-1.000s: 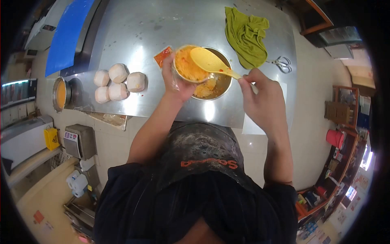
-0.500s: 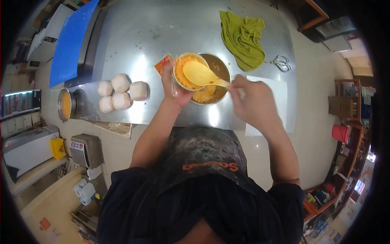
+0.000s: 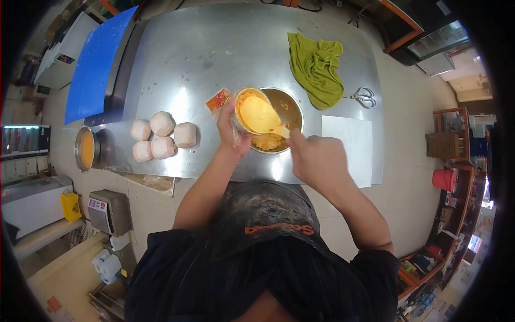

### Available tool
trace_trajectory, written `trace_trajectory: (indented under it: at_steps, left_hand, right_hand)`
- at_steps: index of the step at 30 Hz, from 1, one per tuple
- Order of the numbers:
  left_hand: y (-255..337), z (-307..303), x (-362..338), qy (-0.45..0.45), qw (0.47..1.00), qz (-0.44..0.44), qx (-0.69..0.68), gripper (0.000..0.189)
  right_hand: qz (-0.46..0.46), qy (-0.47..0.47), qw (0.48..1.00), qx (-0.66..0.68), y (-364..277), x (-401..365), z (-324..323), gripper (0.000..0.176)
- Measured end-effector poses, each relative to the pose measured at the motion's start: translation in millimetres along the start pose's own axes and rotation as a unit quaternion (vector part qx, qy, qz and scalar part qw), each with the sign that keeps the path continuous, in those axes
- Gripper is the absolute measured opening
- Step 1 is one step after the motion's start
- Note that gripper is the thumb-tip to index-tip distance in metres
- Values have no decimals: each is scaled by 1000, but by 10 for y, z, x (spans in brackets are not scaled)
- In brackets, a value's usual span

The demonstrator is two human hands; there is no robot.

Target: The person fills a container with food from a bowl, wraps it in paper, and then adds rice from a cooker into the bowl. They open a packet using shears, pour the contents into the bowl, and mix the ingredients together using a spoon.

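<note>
A round cup [image 3: 241, 125] of orange-coloured rice is gripped in my left hand [image 3: 230, 131], over the left side of a metal bowl [image 3: 288, 102]. My right hand [image 3: 321, 161] is closed round the handle of a yellow serving spoon [image 3: 258, 114]. The spoon's broad head lies over the cup's mouth and covers most of the rice there. More rice [image 3: 268, 142] sits in the lower part of the metal bowl. A red-orange packet in clear wrap [image 3: 219, 100] shows just beyond my left fingers.
Several pale, trimmed coconuts [image 3: 162, 124] stand left on the steel table [image 3: 225, 37]. A basin of orange liquid [image 3: 87, 149] is farther left, below a blue board [image 3: 99, 67]. To the right lie a green cloth [image 3: 317, 72], scissors [image 3: 365, 97] and a white sheet [image 3: 348, 147].
My right hand has moved left toward the cup, and the spoon head now presses flatter over the cup's mouth. The whole view has shifted slightly, with the table lower in it.
</note>
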State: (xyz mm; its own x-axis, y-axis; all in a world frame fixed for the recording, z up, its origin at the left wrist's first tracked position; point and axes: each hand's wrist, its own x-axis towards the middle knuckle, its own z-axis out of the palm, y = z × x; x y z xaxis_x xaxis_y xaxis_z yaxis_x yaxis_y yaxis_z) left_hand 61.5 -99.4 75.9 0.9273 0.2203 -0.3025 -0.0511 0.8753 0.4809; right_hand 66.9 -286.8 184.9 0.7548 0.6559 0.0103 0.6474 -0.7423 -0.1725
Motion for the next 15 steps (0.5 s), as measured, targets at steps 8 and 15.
trace_trajectory:
  at_steps: [8,15]
  left_hand:
    - [60,-73,-25,-68,995,11,-74,41]
    - [19,-155,-35,-49,995,36,-85,47]
  right_hand:
    - [51,53,983,167,-84,-73,117,12]
    - [191,17,927,322,-370,-70,75,14]
